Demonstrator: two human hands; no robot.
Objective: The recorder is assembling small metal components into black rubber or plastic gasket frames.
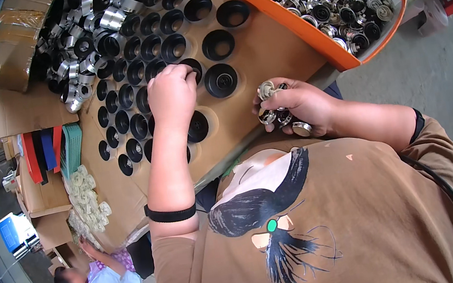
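Note:
My left hand [171, 94] is closed, palm down, with its fingertips at the rim of a black cup [193, 64]; whatever they pinch is hidden. Beside it stands another black cup [221, 80] with a round piece seated inside. A further cup [197, 127], close to my left wrist, also has something at its bottom. Off to the right, near the table's front edge, my right hand [300, 104] is curled around several small round parts [267, 89] with shiny metal rings and pale or black centres. One silver-rimmed part [301, 128] shows below its fingers.
Rows of black cups [175, 48] cover the brown table [277, 46]. Behind them are heaped silver and black rings [74, 62]. An orange-edged box [303, 24] of round parts stands far right. Pale plastic pieces [88, 200] lie left, near another person [113, 281].

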